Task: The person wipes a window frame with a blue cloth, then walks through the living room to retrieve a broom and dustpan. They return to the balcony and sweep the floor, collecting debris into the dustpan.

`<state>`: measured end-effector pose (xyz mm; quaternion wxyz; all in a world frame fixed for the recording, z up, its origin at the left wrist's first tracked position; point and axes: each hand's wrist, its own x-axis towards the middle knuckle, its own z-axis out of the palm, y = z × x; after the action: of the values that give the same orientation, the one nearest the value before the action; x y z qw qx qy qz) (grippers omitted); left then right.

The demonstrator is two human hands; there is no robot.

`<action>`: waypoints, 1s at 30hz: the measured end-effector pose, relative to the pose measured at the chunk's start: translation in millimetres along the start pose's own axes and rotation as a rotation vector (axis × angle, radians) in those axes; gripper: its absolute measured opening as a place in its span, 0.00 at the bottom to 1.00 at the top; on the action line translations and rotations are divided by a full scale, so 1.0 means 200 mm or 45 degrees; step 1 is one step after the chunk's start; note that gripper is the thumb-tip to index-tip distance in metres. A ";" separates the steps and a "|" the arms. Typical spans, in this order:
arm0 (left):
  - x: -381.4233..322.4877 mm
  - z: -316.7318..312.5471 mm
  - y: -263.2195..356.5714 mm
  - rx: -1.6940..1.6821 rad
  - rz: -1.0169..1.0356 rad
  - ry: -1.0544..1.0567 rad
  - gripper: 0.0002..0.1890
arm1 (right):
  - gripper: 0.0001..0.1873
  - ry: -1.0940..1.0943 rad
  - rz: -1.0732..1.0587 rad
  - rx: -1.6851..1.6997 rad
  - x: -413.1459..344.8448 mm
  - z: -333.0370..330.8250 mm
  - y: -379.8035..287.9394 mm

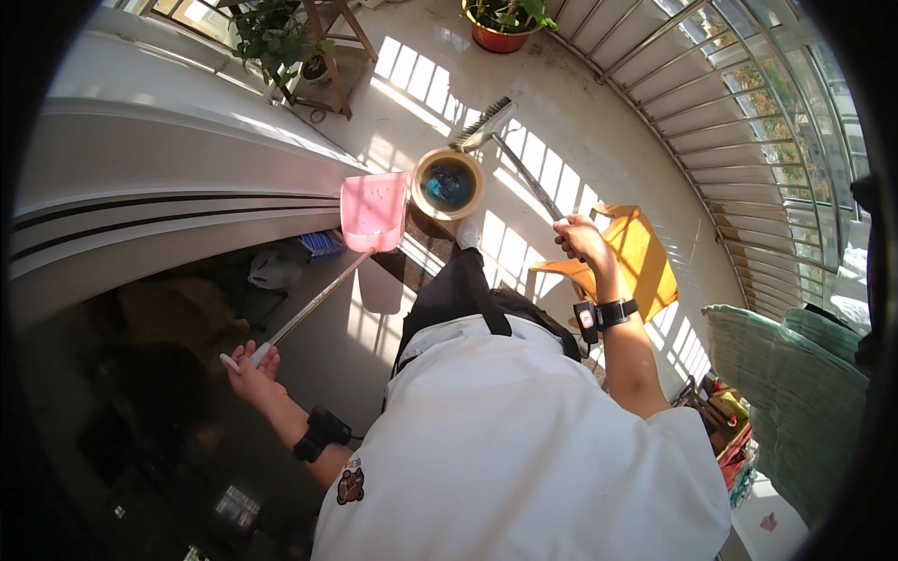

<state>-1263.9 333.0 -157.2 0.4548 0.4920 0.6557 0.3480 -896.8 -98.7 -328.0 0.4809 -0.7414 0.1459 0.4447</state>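
Note:
My left hand [256, 375], palm turned up, holds the white grip of a long-handled dustpan. Its pink pan [372, 207] hangs in front to the left, tilted, with a few small bits in it. In my right hand [581, 238] is the metal handle [530, 179] of a broom, fingers wrapped around it. The broom head [484, 126] has dark bristles and reaches past the far right rim of a round bucket [419, 168]; whether they touch, I cannot tell. Blue and dark material [447, 186] lies inside the bucket, which stands just right of the pan.
A yellow chair [638, 263] stands beside my right forearm. Metal railings [736, 133] curve along the right. Potted plants [501, 38] [273, 42] stand ahead, one near a wooden stand [330, 63]. A green cloth [786, 393] hangs at right. A sliding-door track [175, 210] runs at left.

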 end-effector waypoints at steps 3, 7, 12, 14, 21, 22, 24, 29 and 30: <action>0.07 0.23 0.03 0.033 -0.038 0.021 0.11 | 0.14 0.129 0.019 -0.282 0.12 -0.01 -0.23; 0.07 0.44 0.03 0.019 -0.083 -0.010 0.11 | 0.18 0.016 -0.084 -0.598 0.31 -0.04 -0.52; 0.03 0.62 0.12 0.049 -0.149 0.110 0.11 | 0.11 -0.107 -0.179 -0.829 0.73 0.05 -0.90; -0.03 0.72 0.15 0.074 -0.152 0.155 0.12 | 0.11 -0.191 -0.254 -0.945 1.01 0.12 -1.04; -0.35 1.24 0.32 0.185 -0.223 0.460 0.13 | 0.12 -0.466 -0.390 -1.256 2.08 0.52 -1.40; -0.36 1.34 0.36 0.224 -0.242 0.468 0.14 | 0.11 -0.513 -0.376 -1.340 2.19 0.52 -1.44; -0.48 1.52 0.44 0.240 -0.249 0.577 0.14 | 0.13 -0.631 -0.307 -1.315 2.39 0.57 -1.58; -0.59 1.92 0.61 0.327 -0.290 0.663 0.14 | 0.11 -0.588 0.034 -1.341 2.69 0.28 -1.76; -0.64 1.98 0.65 0.324 -0.291 0.678 0.14 | 0.10 -0.545 0.076 -1.282 2.71 0.18 -1.74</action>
<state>-837.3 248.8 -143.8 0.2380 0.3597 0.8411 0.3263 -386.6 218.5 -562.9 0.0727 -0.7685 -0.1652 0.6139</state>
